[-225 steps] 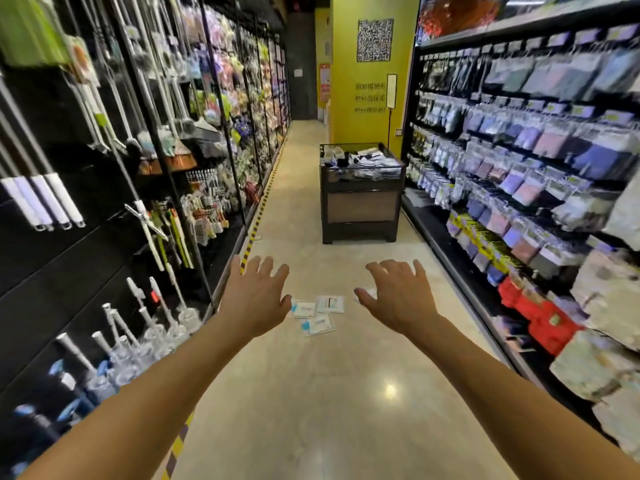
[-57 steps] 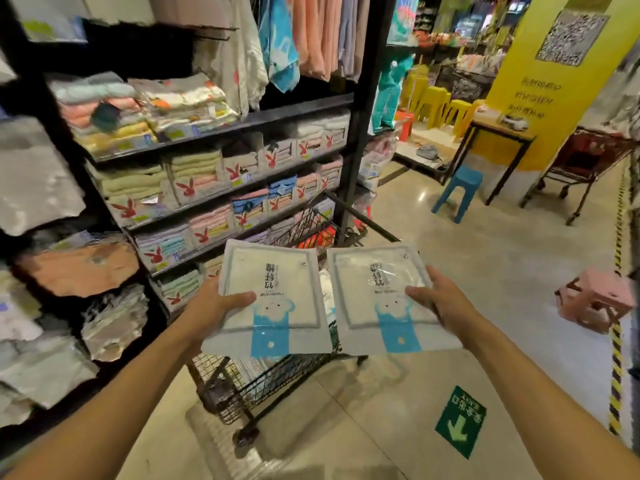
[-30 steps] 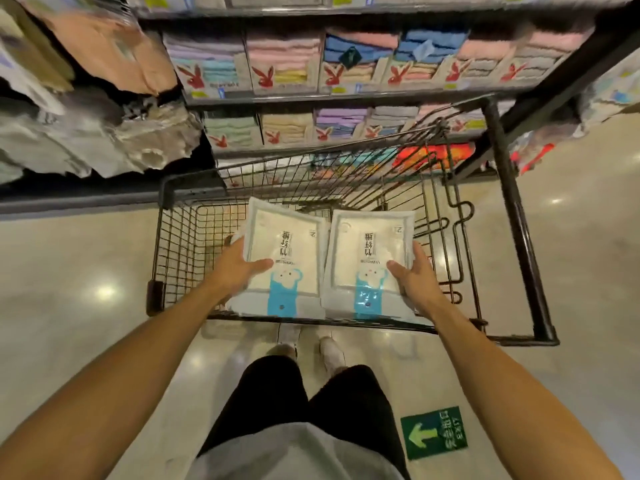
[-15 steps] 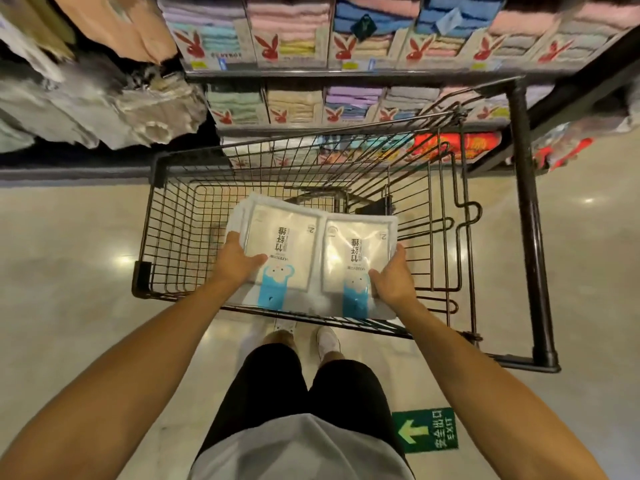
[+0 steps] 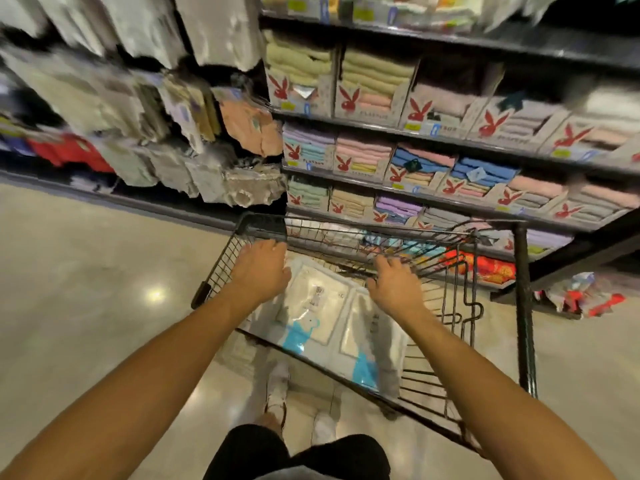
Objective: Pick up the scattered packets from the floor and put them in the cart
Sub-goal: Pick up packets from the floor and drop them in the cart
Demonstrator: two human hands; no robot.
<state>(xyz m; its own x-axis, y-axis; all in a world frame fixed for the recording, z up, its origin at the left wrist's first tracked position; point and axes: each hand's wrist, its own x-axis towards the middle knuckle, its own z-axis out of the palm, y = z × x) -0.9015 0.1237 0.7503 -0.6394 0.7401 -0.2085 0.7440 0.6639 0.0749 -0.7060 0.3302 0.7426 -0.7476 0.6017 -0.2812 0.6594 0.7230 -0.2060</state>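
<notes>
Both hands are empty, fingers loose. The left hand (image 5: 259, 271) and right hand (image 5: 393, 289) hover over the cart (image 5: 221, 268). Two packets (image 5: 311, 306) lie flat directly beneath the palms. Risk: thin packet edges may slip through the wire floor if the cart is jolted.

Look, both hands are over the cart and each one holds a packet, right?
Not quite. The head view shows the left hand and right hand over the cart, but empty: the left packet and right packet lie inside it, under the hands.
</notes>
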